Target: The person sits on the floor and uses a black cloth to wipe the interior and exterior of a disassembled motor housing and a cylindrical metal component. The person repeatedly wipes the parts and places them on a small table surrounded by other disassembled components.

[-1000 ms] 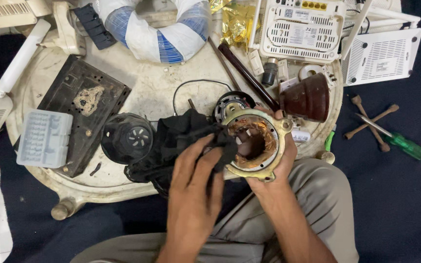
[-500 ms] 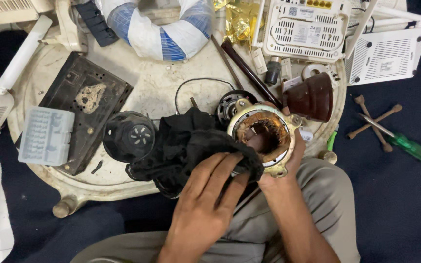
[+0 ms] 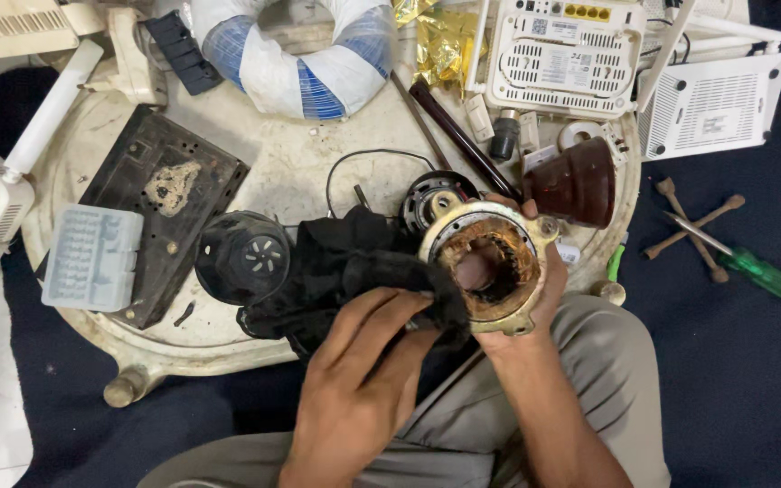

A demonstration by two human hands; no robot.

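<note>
My right hand (image 3: 544, 298) cups a rusty round motor ring (image 3: 490, 264) from behind and below, and a finger shows through its centre hole. The ring tilts towards me just over the near edge of the round white table (image 3: 309, 172). With my left hand (image 3: 363, 370) I press a black cloth (image 3: 345, 271) against the ring's lower left rim, fingers spread over the cloth. The rest of the cloth bunches on the table to the left of the ring.
A black domed cover (image 3: 241, 256), a dirty black plate (image 3: 160, 208) and a pale ribbed box (image 3: 92, 258) lie to the left. A brown cone (image 3: 576, 185), a dark rod (image 3: 458, 136) and a black rotor (image 3: 436, 194) sit behind the ring. White vented boxes (image 3: 562, 59) stand at the back right. On the dark floor lies a green screwdriver (image 3: 757, 271).
My left hand has moved off the ring's opening and down to its lower left rim with the cloth. The ring has shifted slightly right and now faces me more.
</note>
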